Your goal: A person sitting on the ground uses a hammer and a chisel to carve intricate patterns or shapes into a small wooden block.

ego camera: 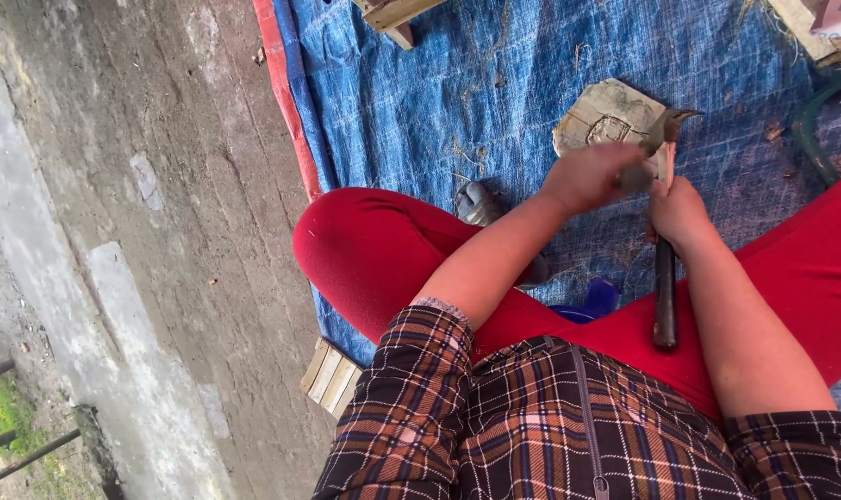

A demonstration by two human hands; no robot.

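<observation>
I judge I'm mid-trimming: left hand [589, 176] grips a strip [664, 168], right hand [677, 211] clenches the blade [665, 278]; next, a controlled chop.

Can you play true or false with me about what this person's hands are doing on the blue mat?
1. The right hand grips a knife with a dark handle. True.
2. The mat under the person is green. False: it is a blue tarp with a red edge.
3. The left hand lies flat on the ground. False: it is curled around something small, up against the knife's blade end.
4. A flat wooden block lies on the mat just beyond the hands. True.
5. The person wears red trousers. True.
</observation>
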